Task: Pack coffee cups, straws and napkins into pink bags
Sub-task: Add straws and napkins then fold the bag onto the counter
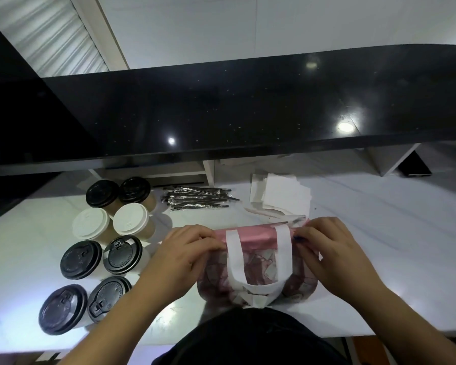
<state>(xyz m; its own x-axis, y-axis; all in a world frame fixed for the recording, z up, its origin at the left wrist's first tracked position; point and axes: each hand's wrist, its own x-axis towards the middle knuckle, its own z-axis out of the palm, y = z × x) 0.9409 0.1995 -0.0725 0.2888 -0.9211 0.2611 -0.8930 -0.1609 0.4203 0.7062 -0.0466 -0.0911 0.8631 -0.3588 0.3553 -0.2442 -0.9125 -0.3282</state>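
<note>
Two hands, left hand [181, 255] and right hand [327, 252], each pinch an end of the pink bag [257, 264] rim on the white counter [379, 233] beside lidded cups [108, 248]; pulling evenly apart should open it wide for a cup

no text, label or number can be read; the black cup lids [81, 259] at lower left of the frame carry embossed marks too blurred to make out.
</note>
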